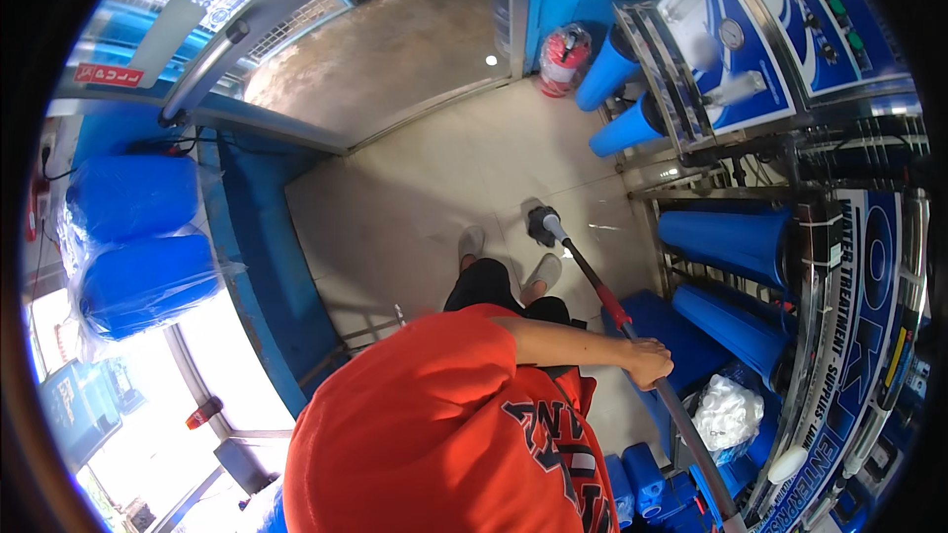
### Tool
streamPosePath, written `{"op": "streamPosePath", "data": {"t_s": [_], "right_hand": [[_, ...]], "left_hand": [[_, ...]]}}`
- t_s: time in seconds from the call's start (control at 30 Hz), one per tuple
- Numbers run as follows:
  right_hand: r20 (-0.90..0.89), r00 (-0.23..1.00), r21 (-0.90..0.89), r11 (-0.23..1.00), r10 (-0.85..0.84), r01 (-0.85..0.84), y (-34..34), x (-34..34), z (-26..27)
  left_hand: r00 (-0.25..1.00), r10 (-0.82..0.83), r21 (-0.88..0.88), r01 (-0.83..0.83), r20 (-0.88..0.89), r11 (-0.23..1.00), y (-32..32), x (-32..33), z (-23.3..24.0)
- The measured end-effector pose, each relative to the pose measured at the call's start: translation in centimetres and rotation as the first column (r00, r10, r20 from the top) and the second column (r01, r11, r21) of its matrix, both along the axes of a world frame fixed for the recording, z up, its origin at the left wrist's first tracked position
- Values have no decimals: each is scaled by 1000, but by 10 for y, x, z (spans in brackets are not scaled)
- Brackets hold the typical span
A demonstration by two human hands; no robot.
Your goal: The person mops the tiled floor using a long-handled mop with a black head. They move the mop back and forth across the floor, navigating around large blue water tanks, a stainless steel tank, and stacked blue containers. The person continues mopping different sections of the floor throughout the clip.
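My left hand is wrapped around the grey pole of a mop, with the arm reaching across from a red sleeve. The pole slants from the lower right edge up to the floor, with a red collar partway along it. At its far end, the dark mop head rests on the tiled floor, just ahead of my feet in light grey shoes. My right hand is out of view. The pole's upper end leaves the picture at the bottom.
A glass door frame stands ahead, left. A plastic-wrapped red fire extinguisher stands by the doorway. Blue filter housings and a water-treatment panel line the right, above a clear bag of white items. Wrapped blue containers stand left.
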State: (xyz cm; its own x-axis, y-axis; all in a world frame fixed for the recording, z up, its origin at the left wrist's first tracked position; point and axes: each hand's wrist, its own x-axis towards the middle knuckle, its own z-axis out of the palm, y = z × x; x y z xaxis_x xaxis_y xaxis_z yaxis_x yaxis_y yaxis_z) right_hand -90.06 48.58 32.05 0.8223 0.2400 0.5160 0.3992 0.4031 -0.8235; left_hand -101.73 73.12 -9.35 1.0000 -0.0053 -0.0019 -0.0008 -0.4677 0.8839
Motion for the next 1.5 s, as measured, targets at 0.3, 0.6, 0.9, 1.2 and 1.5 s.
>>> {"op": "streamPosePath", "data": {"t_s": [0.3, 0.6, 0.9, 1.2, 1.5], "right_hand": [[-18, 992, -195, 973, -127, 121, 56, 23, -103], [186, 976, -172, 982, 111, -79, 163, 30, -224], [-311, 157, 40, 178, 937, -983, 341, -131, -338], [-155, -275, -13, -280, 949, -960, 418, -183, -261], [-181, -221, -99, -242, 958, -965, 404, -227, -307]], "left_hand": [[950, 310, -11, -310, -39, 951, -8, 0, -101], [565, 773, 282, -722, -287, 632, 90, -141, -132], [-129, 971, 528, -849, -202, -3, 145, -281, -109], [-362, 927, 461, -842, -98, -280, 179, -323, -72], [-293, 943, 652, -748, -160, -122, 191, -390, -134]]}}
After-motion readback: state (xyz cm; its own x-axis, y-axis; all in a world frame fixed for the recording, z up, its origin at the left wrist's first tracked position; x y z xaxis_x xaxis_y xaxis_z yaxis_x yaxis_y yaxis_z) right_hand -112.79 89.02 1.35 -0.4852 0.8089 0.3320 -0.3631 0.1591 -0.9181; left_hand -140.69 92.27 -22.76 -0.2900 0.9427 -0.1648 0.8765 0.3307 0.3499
